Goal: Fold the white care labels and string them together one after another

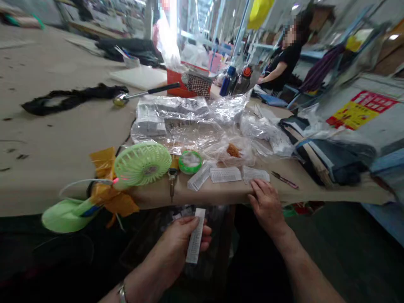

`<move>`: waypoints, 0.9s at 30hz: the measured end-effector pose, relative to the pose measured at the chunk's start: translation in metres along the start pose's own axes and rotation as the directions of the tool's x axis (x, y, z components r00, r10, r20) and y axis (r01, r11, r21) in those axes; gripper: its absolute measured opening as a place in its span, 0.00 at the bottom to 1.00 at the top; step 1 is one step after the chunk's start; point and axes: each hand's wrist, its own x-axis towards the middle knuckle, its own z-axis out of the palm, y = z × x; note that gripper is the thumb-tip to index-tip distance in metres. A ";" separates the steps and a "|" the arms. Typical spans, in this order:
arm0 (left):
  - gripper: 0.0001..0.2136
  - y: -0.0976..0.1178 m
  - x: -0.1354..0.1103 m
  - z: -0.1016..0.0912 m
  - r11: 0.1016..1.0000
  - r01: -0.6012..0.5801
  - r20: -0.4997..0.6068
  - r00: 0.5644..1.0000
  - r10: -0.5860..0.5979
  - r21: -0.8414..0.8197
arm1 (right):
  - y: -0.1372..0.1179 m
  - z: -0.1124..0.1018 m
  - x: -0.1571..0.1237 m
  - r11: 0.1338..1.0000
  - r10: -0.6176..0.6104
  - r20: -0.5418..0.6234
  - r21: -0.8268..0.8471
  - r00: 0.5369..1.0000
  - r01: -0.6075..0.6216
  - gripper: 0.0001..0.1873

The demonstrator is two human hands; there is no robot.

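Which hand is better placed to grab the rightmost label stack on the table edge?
Right, likely: the right hand rests by that label stack; the left hand is below the table, holding a strip.

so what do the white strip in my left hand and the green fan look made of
The white strip in the left hand looks like label tape, matte and stiff enough to stay straight; cloth or paper, hard to tell. The fan looks like moulded plastic, pale green and smooth, with a thin ribbed grille.
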 end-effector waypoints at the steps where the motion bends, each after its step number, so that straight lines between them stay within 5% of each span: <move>1: 0.04 -0.001 0.000 -0.001 1.000 -0.003 0.004 1.000 0.003 -0.006 | 0.002 -0.001 -0.002 1.000 -0.015 -0.016 0.025 1.000 0.015 0.19; 8: 0.03 -0.005 0.000 -0.004 0.999 -0.026 0.043 0.999 0.027 -0.019 | 0.008 -0.011 -0.005 0.920 0.107 -0.177 0.392 0.978 -0.030 0.07; 13: 0.06 -0.008 -0.001 -0.003 0.999 -0.029 0.119 0.992 0.033 -0.035 | -0.048 -0.021 -0.010 0.723 0.266 -0.233 0.690 0.935 -0.034 0.07; 16: 0.06 -0.011 0.000 -0.005 0.994 -0.057 0.175 0.982 0.072 -0.089 | -0.097 -0.023 -0.015 0.590 -0.042 -0.204 0.785 0.978 0.189 0.13; 19: 0.05 -0.013 0.001 -0.008 0.976 -0.121 0.230 0.960 0.161 -0.180 | -0.130 -0.019 -0.019 0.583 -0.287 -0.224 0.730 0.931 0.355 0.14; 27: 0.03 -0.016 0.001 -0.013 0.948 -0.147 0.155 0.968 0.196 -0.283 | -0.137 -0.008 -0.019 0.615 -0.414 -0.211 0.652 0.886 0.443 0.09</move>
